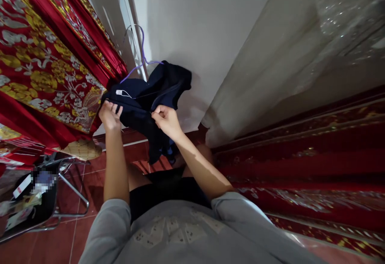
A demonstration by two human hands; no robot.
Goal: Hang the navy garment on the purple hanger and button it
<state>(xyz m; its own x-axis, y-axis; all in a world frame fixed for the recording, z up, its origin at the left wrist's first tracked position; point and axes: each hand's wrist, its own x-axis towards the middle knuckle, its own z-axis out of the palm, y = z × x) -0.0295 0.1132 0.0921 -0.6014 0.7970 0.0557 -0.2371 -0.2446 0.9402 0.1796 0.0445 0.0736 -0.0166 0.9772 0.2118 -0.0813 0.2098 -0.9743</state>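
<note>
A dark navy garment (138, 111) hangs in front of me on a purple wire hanger (143, 47), whose hook is at a white door or frame edge. A small white tag (119, 92) on a loop lies over its collar area. My left hand (110, 113) is at the garment's left side, thumb side against the cloth and some fingers raised; its grip is partly hidden. With thumb and forefinger together, my right hand (165, 120) pinches the garment's front edge near the middle.
Red cloth with gold and silver embroidery (45, 67) hangs close on the left. To the right are a sheer pale covering (255, 55) and more red embroidered cloth (300, 168). A black folding chair (51, 204) holding small items stands at lower left on the red tiled floor (81, 232).
</note>
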